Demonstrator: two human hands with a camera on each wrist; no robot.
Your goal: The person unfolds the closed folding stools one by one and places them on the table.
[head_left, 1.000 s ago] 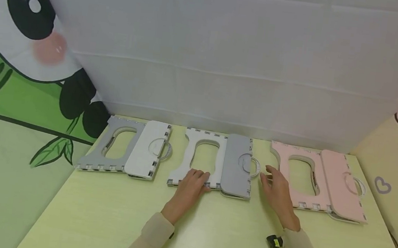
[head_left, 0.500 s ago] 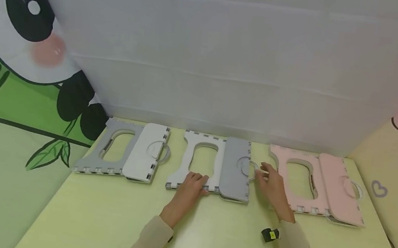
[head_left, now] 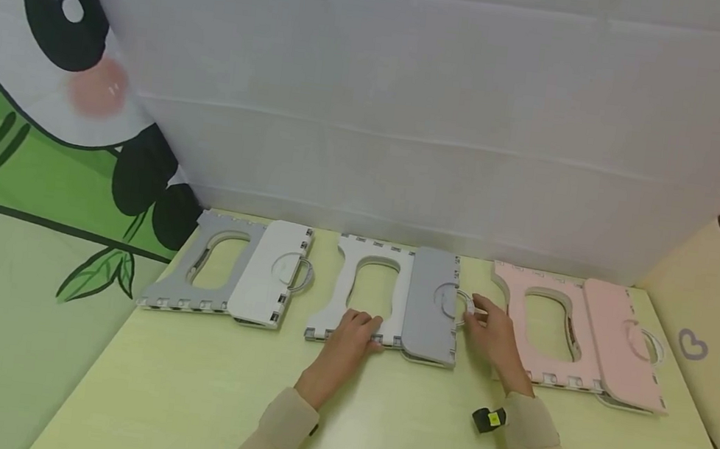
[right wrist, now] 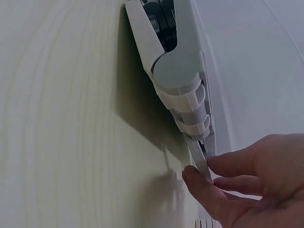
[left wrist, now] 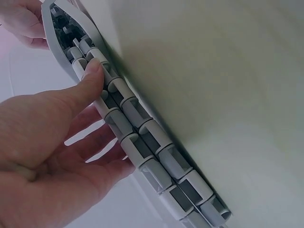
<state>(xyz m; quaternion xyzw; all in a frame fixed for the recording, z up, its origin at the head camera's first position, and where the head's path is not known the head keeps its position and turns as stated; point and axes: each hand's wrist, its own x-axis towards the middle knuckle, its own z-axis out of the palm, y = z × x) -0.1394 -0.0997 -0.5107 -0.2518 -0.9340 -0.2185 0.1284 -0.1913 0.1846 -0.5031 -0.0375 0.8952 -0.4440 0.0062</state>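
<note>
Folded flat on the table, a white and grey folding step stool (head_left: 433,307) lies in the middle of a row. My left hand (head_left: 346,345) grips its near edge; in the left wrist view the thumb (left wrist: 95,73) lies along the hinged side (left wrist: 137,128) and the fingers reach over the face. At the stool's right side, my right hand (head_left: 494,336) pinches the thin loop handle (head_left: 462,308). The right wrist view shows thumb and fingers (right wrist: 197,183) on either side of that handle (right wrist: 199,159), just beyond the hinge end.
A grey and white folded stool (head_left: 268,273) lies to the left and a pink one (head_left: 623,343) to the right, close beside my right hand. A pale curtain (head_left: 405,178) hangs behind the yellow-green table (head_left: 390,428). A small black device (head_left: 488,420) is at my right wrist.
My right hand has moved left from beside the handle and now pinches it. The left hand keeps its place on the near edge, and the stools lie as before.
</note>
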